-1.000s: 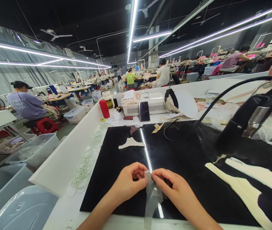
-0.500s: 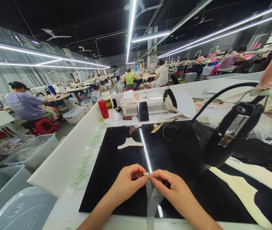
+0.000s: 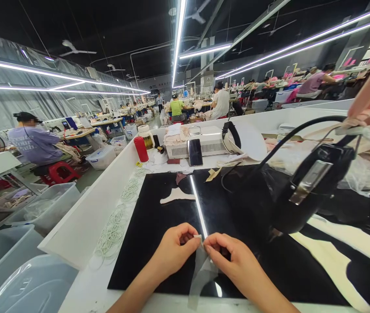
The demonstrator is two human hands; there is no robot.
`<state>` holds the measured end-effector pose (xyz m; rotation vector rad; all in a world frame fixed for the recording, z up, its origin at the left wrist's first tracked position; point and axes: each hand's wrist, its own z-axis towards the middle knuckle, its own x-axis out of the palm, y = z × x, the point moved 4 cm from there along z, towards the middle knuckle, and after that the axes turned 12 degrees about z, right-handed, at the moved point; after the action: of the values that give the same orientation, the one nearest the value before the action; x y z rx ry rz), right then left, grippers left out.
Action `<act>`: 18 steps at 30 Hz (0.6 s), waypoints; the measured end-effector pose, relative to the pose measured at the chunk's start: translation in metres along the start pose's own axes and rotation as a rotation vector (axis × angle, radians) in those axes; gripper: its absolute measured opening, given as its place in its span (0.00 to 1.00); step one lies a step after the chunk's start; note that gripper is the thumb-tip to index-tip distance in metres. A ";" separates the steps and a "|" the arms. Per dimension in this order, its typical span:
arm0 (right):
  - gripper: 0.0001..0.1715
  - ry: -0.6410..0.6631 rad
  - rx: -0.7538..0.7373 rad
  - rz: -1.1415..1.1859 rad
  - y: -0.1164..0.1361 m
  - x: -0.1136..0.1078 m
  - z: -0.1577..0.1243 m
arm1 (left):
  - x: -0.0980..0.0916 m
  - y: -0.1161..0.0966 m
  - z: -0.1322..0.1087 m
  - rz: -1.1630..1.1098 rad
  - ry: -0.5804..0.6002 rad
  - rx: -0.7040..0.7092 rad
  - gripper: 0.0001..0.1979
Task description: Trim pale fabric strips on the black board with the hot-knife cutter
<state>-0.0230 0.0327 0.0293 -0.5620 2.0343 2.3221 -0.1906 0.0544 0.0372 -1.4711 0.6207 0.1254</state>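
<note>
My left hand [image 3: 179, 248] pinches the upper end of a thin, see-through whitish strip [image 3: 201, 271] between thumb and fingers. My right hand [image 3: 233, 256] is closed in a pinch beside it, its fingertips at the strip's right edge. From the fingers the strip hangs down past the front edge of the black work surface [image 3: 152, 226]. A pale, curved fabric piece [image 3: 177, 195] lies flat beyond the hands, with a small brownish scrap [image 3: 181, 177] behind it.
A black device [image 3: 305, 187] with a thick cable hangs at the right, above cream fabric pieces [image 3: 328, 261]. Pale green loops [image 3: 111, 230] lie along the left wall. A phone [image 3: 194, 152], red bottle [image 3: 141, 149] and white metal box [image 3: 209, 143] stand at the back.
The strip's lower part has swung left and fanned wider. The hanging black device has shifted slightly left. Both hands stay nearly in place, with a slightly wider gap between their fingertips.
</note>
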 end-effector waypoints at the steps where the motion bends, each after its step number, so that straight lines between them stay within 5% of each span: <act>1: 0.14 -0.002 -0.004 -0.009 0.000 0.000 0.000 | 0.000 0.000 0.000 0.004 -0.005 0.003 0.08; 18: 0.12 -0.030 -0.073 -0.112 0.004 -0.004 -0.001 | 0.003 -0.004 -0.002 0.034 -0.012 0.040 0.06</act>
<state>-0.0200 0.0324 0.0340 -0.6221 1.8608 2.3338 -0.1869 0.0516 0.0398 -1.4206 0.6357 0.1472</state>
